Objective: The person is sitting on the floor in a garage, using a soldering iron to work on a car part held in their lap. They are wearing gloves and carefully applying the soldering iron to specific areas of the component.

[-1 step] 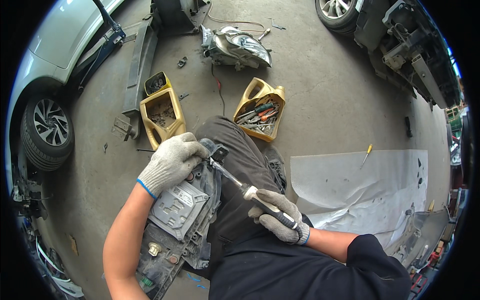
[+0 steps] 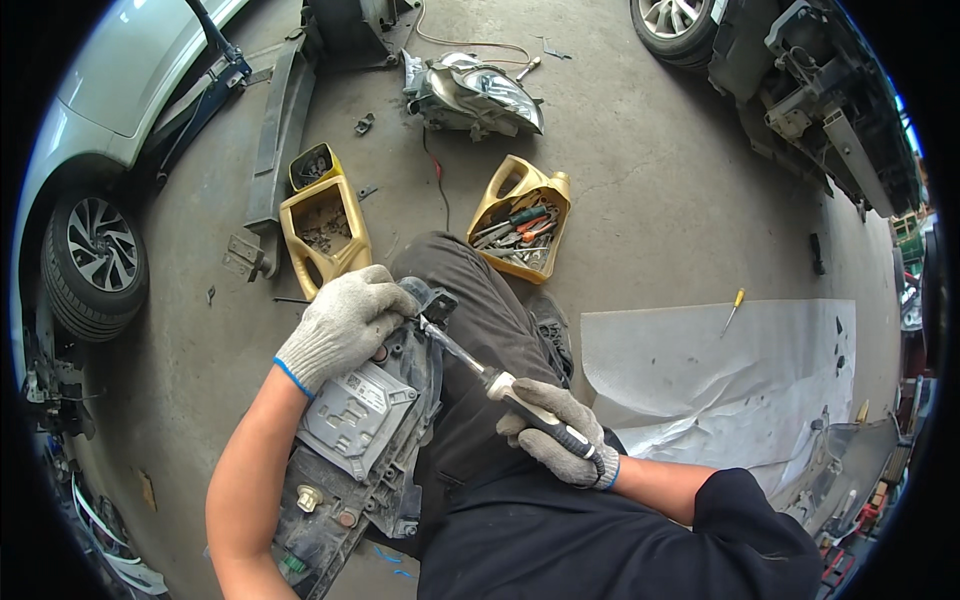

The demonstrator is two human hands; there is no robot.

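A dark, dusty headlight housing (image 2: 345, 497) lies with its back up across my lap, a grey metal control module (image 2: 358, 420) mounted on it. My left hand (image 2: 345, 320), in a pale knit glove, is closed at the housing's upper corner, beside a black mounting bracket (image 2: 440, 304). What its fingertips pinch is hidden. My gloved right hand (image 2: 562, 432) grips a soldering iron (image 2: 462, 354) by its cream-and-black handle. The iron's metal shaft slants up to the left, and its tip meets the corner close to my left fingertips.
Ahead stand cut-open yellow jugs, one with tools (image 2: 520, 245), another with small hardware (image 2: 325, 228). Another headlight (image 2: 475, 97) lies beyond. A white sheet (image 2: 715, 375) and yellow-handled screwdriver (image 2: 735, 310) are at right. A raised car's wheel (image 2: 97, 250) stands left; car parts (image 2: 830, 110) fill the far right.
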